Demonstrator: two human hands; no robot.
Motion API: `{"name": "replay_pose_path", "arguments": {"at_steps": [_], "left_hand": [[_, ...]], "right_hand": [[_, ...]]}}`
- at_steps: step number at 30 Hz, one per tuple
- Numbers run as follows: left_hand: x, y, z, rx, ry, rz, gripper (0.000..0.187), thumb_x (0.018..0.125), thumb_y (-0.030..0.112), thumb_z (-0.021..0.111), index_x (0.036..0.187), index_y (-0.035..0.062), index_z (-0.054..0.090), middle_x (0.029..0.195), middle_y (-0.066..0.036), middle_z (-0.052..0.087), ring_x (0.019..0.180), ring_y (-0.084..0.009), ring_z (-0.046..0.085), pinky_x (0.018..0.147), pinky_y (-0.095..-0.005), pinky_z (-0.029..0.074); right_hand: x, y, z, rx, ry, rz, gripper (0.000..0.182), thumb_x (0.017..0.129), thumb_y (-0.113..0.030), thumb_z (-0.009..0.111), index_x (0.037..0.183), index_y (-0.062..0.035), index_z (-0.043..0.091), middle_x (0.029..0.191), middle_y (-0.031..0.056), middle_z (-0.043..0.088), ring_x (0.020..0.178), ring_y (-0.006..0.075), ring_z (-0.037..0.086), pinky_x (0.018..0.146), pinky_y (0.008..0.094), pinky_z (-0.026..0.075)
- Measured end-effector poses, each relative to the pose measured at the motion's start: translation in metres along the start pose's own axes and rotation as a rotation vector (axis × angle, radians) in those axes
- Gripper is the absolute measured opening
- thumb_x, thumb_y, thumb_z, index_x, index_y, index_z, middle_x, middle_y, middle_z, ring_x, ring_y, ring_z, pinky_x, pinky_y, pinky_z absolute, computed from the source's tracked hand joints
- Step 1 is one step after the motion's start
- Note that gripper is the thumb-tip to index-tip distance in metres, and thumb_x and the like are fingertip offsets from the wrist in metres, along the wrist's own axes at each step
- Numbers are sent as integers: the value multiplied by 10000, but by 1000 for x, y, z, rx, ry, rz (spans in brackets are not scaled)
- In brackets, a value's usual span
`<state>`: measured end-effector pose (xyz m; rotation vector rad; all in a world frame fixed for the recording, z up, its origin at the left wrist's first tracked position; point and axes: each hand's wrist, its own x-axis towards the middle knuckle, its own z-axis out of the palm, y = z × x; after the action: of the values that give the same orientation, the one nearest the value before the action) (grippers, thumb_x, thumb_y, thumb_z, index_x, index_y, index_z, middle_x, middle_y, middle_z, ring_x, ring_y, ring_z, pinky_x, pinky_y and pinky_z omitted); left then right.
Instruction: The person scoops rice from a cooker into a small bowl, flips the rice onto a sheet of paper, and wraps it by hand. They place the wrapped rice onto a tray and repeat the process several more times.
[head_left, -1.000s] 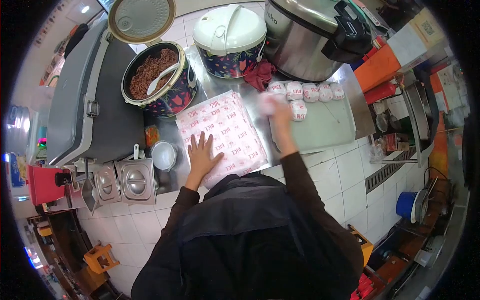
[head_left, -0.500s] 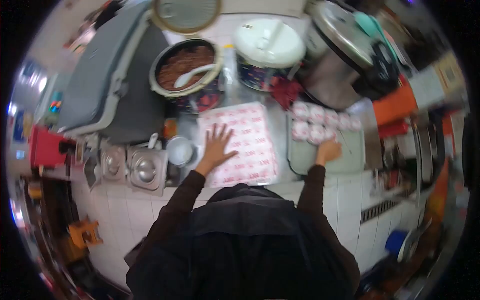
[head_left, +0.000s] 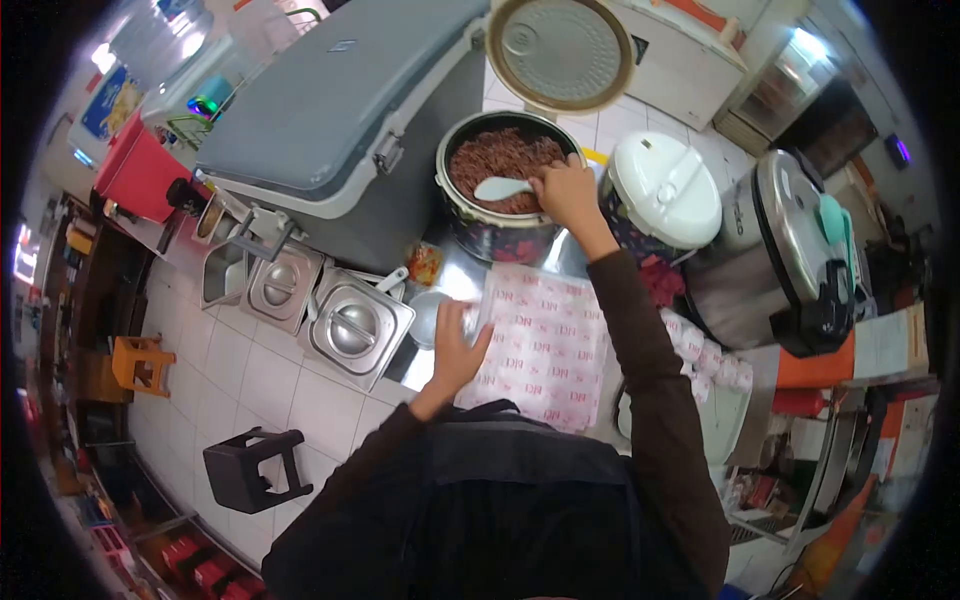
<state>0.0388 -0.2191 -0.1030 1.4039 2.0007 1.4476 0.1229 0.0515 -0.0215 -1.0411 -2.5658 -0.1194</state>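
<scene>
My right hand [head_left: 568, 195] is closed on the handle of a white rice paddle [head_left: 503, 188]. The paddle's blade lies on reddish-brown rice [head_left: 500, 150] in an uncovered rice cooker [head_left: 510, 238]. Lower left, my left hand [head_left: 458, 350] has its thumb and fingers apart, its fingertips right beside a small pale bowl [head_left: 427, 318]; motion blurs them slightly. A stack of white wrapping paper with red print [head_left: 540, 345] lies flat on the metal counter, just right of that hand. Wrapped packets [head_left: 735, 374] rest on a pale green tray [head_left: 722, 425], partly behind my right sleeve.
Left of the cooker stands a big grey cooler box [head_left: 330, 100]. A second cooker with a white lid [head_left: 665, 190] and a large steel pot [head_left: 760, 260] stand to the right. Lidded steel pans [head_left: 355, 330] line the counter's left side. A black stool [head_left: 255, 470] is on the floor.
My right hand has left the packets on the tray and now grips the rice paddle. My left hand has lifted off the wrapping paper and moved beside the bowl. The view has shifted left.
</scene>
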Motion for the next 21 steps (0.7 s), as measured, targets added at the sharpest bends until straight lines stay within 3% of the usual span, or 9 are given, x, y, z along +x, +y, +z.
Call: {"name": "replay_pose_path", "arguments": {"at_steps": [2, 3, 4, 6, 8, 13, 17, 19, 21], "left_hand": [[-43, -45, 0, -304, 8, -320, 201, 801, 116, 644, 906, 35, 494, 857, -93, 525, 805, -214, 535, 730, -338, 457], [-60, -54, -7, -649, -72, -746, 145, 836, 134, 610, 880, 39, 509, 766, -45, 540, 669, -121, 534, 554, -268, 448], [-71, -67, -13, -725, -115, -935, 133, 854, 160, 580, 889, 43, 526, 723, -45, 538, 578, -102, 519, 438, -238, 400], [-85, -81, -15, -694, 55, -870, 215, 857, 223, 586, 925, 32, 515, 759, -83, 544, 599, -144, 564, 439, -279, 445], [-79, -91, -18, -809, 199, -1123, 300, 862, 257, 601, 1015, 35, 470, 878, -122, 538, 664, -192, 611, 506, -314, 511], [-46, -85, -17, -885, 325, -1087, 509, 848, 273, 639, 1179, -16, 383, 1035, -166, 513, 764, -276, 646, 601, -350, 558], [-45, -139, 7, -777, 309, -1002, 519, 817, 141, 606, 1216, -94, 372, 1093, -193, 510, 815, -288, 624, 676, -361, 567], [-34, -131, 8, -548, 200, -1042, 507, 738, 9, 541, 1211, -98, 396, 1092, -177, 526, 835, -279, 599, 732, -394, 572], [-25, -123, 17, -673, 181, -888, 564, 693, -17, 526, 1229, -66, 357, 1099, -183, 507, 830, -278, 608, 654, -390, 576]], "right_hand": [[34, 0, 11, -145, -329, -9, 372, 801, -418, 621, 894, -66, 694, 919, 153, 658, 966, 327, 577, 752, 439, 470], [44, 0, 15, -108, -378, 11, 405, 789, -438, 629, 892, -53, 697, 939, 177, 659, 973, 345, 588, 769, 449, 474], [49, 0, 17, -72, -431, 31, 438, 777, -458, 637, 890, -40, 700, 959, 201, 660, 980, 363, 600, 785, 459, 478], [64, 3, 10, -17, -492, 2, 400, 768, -406, 653, 910, -35, 697, 945, 207, 662, 916, 382, 627, 802, 472, 486], [82, 17, 17, 41, -562, -67, 376, 763, -381, 660, 910, -37, 697, 919, 208, 664, 884, 376, 637, 791, 465, 496], [123, 16, -22, -355, -443, -239, 159, 751, -162, 594, 836, -64, 687, 815, 155, 673, 790, 325, 663, 653, 440, 527], [135, 42, 60, -308, -305, -379, 204, 780, -217, 562, 876, -91, 690, 786, 157, 669, 717, 327, 653, 619, 454, 510], [135, 43, 53, -220, -363, -290, 223, 788, -237, 558, 897, -94, 688, 794, 160, 668, 732, 333, 650, 649, 456, 508], [135, 48, 49, -120, -425, -181, 257, 792, -266, 565, 954, -110, 689, 845, 174, 665, 803, 341, 643, 717, 460, 498]]}}
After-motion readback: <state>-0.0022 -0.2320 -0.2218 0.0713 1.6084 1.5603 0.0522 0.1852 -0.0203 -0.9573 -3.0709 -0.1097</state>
